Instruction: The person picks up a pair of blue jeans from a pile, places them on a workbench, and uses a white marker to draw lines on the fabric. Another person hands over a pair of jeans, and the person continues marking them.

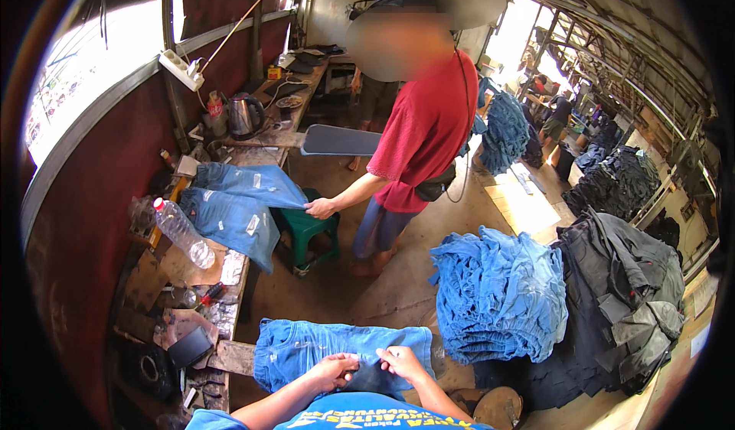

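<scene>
A pair of blue denim shorts or trousers (298,346) lies flat across a narrow wooden board (233,357) right in front of me. My left hand (333,372) rests over the middle of the denim, its fingers curled and pinched together. A little to its right my right hand (403,363) is raised just above the cloth, thumb and finger pressed together. Whatever is between the fingers of either hand is too small to make out. The part of the denim nearest me is hidden by my forearms and blue shirt.
A co-worker in a red shirt (429,116) grips other jeans (237,200) on the left bench, beside a green stool (314,235). A water bottle (184,231) and phone (190,346) lie on that bench. Stacked blue denim (501,292) and dark garments (620,292) stand right.
</scene>
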{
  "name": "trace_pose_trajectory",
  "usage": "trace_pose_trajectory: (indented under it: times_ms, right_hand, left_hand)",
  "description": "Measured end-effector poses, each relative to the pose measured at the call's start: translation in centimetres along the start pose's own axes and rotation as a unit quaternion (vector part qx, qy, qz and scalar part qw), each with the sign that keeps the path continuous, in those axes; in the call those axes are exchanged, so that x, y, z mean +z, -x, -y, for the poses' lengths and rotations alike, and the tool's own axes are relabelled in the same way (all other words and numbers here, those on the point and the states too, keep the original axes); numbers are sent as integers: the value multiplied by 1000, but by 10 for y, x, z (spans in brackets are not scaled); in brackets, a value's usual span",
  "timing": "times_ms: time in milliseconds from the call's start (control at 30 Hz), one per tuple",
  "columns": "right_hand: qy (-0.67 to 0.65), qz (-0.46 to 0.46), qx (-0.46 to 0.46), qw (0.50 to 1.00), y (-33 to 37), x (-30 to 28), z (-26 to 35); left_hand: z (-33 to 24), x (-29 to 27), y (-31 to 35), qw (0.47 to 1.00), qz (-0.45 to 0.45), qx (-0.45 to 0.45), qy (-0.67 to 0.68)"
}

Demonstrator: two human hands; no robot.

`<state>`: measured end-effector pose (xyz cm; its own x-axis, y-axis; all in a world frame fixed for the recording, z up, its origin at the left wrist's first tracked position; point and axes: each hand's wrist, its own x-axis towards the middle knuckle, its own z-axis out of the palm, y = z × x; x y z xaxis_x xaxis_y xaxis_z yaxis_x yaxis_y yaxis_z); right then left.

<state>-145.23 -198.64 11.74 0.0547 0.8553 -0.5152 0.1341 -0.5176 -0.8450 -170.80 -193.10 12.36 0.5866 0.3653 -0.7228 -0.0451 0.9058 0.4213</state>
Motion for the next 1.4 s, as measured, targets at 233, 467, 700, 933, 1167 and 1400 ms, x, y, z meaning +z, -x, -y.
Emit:
trace_pose_trajectory:
  times_ms: [233,467,700,933,1167,1400]
  right_hand:
    - [19,-11,0,1000,-5,1,-7]
    - [-18,17,26,999,-8,-5,-7]
    - [57,11,80,995,-13,-9,4]
    - [75,22,115,990,-12,-12,19]
    - [29,34,148,988,-13,-12,19]
    - [97,4,56,994,-8,-6,14]
  left_hand:
    - [-82,-11,46,920,97,29,-378]
    - [-322,-84,-34,852,-226,322,-345]
    - [-465,-159,-151,678,-497,111,-530]
    - [-508,-192,-214,625,-519,73,-579]
    - [-456,-170,-180,598,-488,235,-591]
    - [-237,-52,7,885,37,71,-459]
